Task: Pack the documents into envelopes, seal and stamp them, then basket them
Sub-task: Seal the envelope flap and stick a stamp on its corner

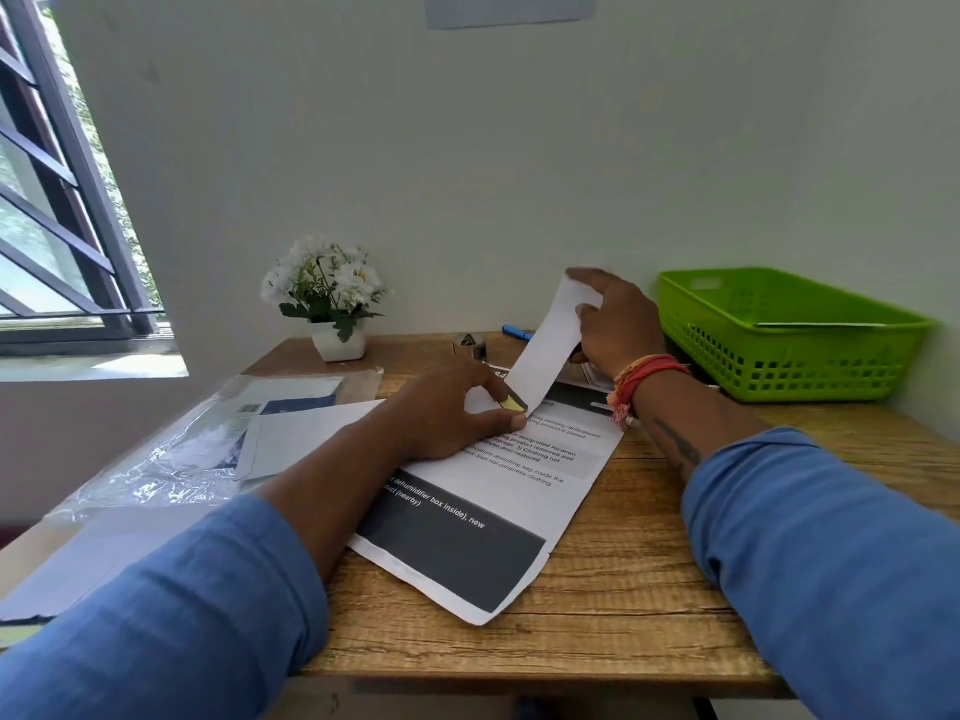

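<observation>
One white envelope (545, 350) held tilted above a printed document (483, 491) on the wooden table (623, 589); long axis runs from near-left up to far-right. Left hand (452, 413) pinches its lower end, right hand (615, 319) grips the upper end. One green basket (789, 335) at far right. Legible print: "dehumidifier box inside), new".

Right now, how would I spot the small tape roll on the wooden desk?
Start at the white flower pot against the back wall and look right along the wooden desk. The small brownish tape roll stands between that pot and the blue pen. It is the only round, ring-shaped thing there.
</observation>
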`<state>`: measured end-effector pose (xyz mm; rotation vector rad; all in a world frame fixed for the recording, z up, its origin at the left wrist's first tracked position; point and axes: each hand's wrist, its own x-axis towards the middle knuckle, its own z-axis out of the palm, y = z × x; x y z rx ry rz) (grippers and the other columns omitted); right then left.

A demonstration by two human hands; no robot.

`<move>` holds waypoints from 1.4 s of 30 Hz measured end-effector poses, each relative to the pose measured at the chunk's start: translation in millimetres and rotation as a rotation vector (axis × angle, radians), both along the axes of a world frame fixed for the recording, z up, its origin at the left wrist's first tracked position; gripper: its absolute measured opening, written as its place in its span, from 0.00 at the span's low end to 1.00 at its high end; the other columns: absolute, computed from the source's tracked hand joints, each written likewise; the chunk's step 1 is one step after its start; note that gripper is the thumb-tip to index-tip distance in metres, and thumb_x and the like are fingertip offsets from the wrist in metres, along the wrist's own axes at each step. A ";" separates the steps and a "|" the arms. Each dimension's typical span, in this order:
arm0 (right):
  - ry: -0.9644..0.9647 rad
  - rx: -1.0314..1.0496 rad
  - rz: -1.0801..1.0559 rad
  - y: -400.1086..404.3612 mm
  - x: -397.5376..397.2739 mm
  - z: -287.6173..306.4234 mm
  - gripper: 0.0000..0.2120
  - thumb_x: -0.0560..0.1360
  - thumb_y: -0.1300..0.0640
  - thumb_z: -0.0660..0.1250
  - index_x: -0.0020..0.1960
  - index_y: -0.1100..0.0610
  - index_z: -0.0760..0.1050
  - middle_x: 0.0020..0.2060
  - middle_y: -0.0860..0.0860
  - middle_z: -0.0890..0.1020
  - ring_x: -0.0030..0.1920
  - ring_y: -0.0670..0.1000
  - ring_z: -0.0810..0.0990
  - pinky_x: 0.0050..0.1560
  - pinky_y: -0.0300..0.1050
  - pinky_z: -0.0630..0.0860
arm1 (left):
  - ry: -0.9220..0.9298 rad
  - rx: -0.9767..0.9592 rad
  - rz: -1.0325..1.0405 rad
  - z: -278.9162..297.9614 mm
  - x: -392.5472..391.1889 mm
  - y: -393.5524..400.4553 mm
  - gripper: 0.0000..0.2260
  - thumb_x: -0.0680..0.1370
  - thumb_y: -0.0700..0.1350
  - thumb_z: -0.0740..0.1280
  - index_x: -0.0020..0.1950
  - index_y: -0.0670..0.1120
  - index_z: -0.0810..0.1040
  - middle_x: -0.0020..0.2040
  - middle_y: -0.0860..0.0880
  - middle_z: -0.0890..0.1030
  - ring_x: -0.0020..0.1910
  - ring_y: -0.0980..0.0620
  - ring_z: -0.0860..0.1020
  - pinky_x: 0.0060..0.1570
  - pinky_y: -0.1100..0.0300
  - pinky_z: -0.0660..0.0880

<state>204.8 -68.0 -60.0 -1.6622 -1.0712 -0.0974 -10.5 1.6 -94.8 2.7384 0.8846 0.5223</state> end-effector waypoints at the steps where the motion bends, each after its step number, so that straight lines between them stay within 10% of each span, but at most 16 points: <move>1: 0.012 0.022 -0.003 1.5 -0.6 -0.2 0.19 0.80 0.67 0.60 0.62 0.49 0.81 0.63 0.54 0.80 0.56 0.56 0.82 0.47 0.37 0.81 | -0.009 0.009 0.012 -0.5 0.6 0.6 0.23 0.69 0.73 0.68 0.55 0.60 0.78 0.63 0.58 0.77 0.60 0.56 0.74 0.58 0.54 0.75; 4: 0.119 -0.021 0.063 5.2 -1.1 0.4 0.13 0.79 0.61 0.62 0.56 0.52 0.83 0.55 0.55 0.83 0.50 0.59 0.84 0.45 0.53 0.85 | -0.002 0.033 0.032 1.2 0.7 -2.3 0.24 0.68 0.73 0.69 0.54 0.59 0.75 0.61 0.57 0.75 0.56 0.55 0.73 0.54 0.56 0.74; 11: 0.101 -0.355 0.276 -1.0 -17.1 -2.9 0.11 0.79 0.60 0.68 0.60 0.53 0.81 0.50 0.52 0.83 0.31 0.50 0.86 0.32 0.39 0.81 | 0.009 0.003 0.053 1.4 -0.3 -5.0 0.27 0.67 0.74 0.69 0.55 0.59 0.70 0.59 0.56 0.74 0.54 0.53 0.73 0.50 0.55 0.74; 16: 0.251 0.023 0.147 -0.5 -3.4 5.3 0.12 0.78 0.63 0.66 0.57 0.53 0.81 0.52 0.57 0.84 0.30 0.54 0.86 0.33 0.50 0.84 | -0.038 0.007 0.041 -0.6 -0.5 -4.3 0.26 0.67 0.74 0.70 0.54 0.59 0.70 0.58 0.56 0.76 0.52 0.56 0.73 0.49 0.56 0.73; 24: -0.036 -0.202 0.171 -0.1 -15.8 0.7 0.13 0.78 0.62 0.67 0.61 0.53 0.80 0.57 0.56 0.82 0.37 0.54 0.86 0.33 0.42 0.83 | -0.044 0.014 0.058 0.2 1.4 -6.5 0.26 0.68 0.72 0.70 0.56 0.58 0.70 0.62 0.54 0.75 0.54 0.53 0.73 0.48 0.56 0.71; 32: 0.339 -0.462 0.412 0.0 -40.5 -2.6 0.16 0.74 0.64 0.74 0.58 0.54 0.74 0.47 0.56 0.84 0.31 0.53 0.85 0.34 0.45 0.83 | -0.075 0.033 0.055 -1.7 1.6 -4.1 0.29 0.68 0.72 0.70 0.61 0.59 0.68 0.66 0.54 0.73 0.58 0.53 0.73 0.55 0.54 0.72; 38: 0.228 -0.568 0.501 -0.7 -35.1 -1.9 0.08 0.75 0.48 0.74 0.47 0.53 0.82 0.30 0.51 0.78 0.26 0.48 0.71 0.27 0.42 0.68 | -0.136 0.053 -0.003 0.1 0.3 -7.1 0.35 0.70 0.68 0.72 0.72 0.56 0.65 0.71 0.54 0.70 0.65 0.53 0.71 0.59 0.58 0.68; 42: 0.312 -0.429 0.398 3.2 -24.2 -1.2 0.10 0.78 0.49 0.66 0.52 0.52 0.81 0.45 0.61 0.85 0.32 0.55 0.76 0.30 0.46 0.72 | -0.138 0.064 0.012 0.0 1.1 -7.3 0.38 0.70 0.69 0.72 0.74 0.57 0.63 0.72 0.53 0.70 0.66 0.51 0.71 0.57 0.57 0.69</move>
